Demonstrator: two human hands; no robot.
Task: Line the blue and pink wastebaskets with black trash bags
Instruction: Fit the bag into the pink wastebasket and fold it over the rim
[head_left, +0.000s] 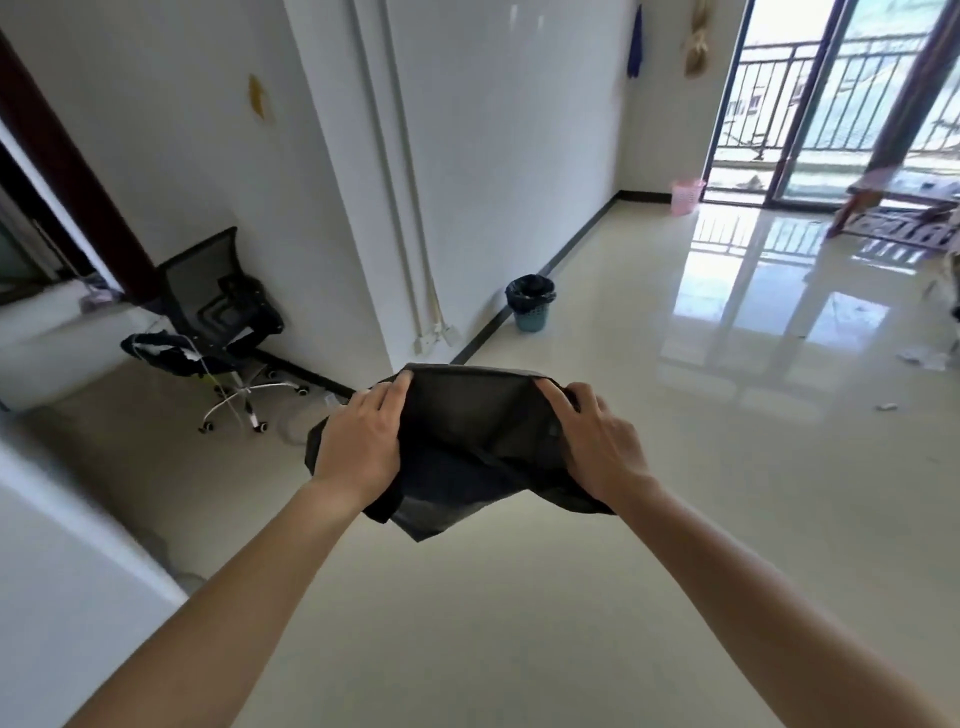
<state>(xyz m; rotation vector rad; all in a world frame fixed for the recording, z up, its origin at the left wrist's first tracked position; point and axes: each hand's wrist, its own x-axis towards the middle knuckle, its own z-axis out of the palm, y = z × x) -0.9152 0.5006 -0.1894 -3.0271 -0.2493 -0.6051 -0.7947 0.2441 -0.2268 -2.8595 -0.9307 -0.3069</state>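
Both hands, left hand (363, 439) and right hand (597, 441), are gripping a black trash bag (467, 447), stretching its mouth open; beyond them, blue wastebasket (531, 304) is wearing a liner, pink wastebasket (687, 196) farther off.

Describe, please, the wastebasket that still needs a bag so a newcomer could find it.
Look to the balcony door at the far end. The pink wastebasket stands left of it, against the wall. Unlike the blue wastebasket nearer, it has no black liner.
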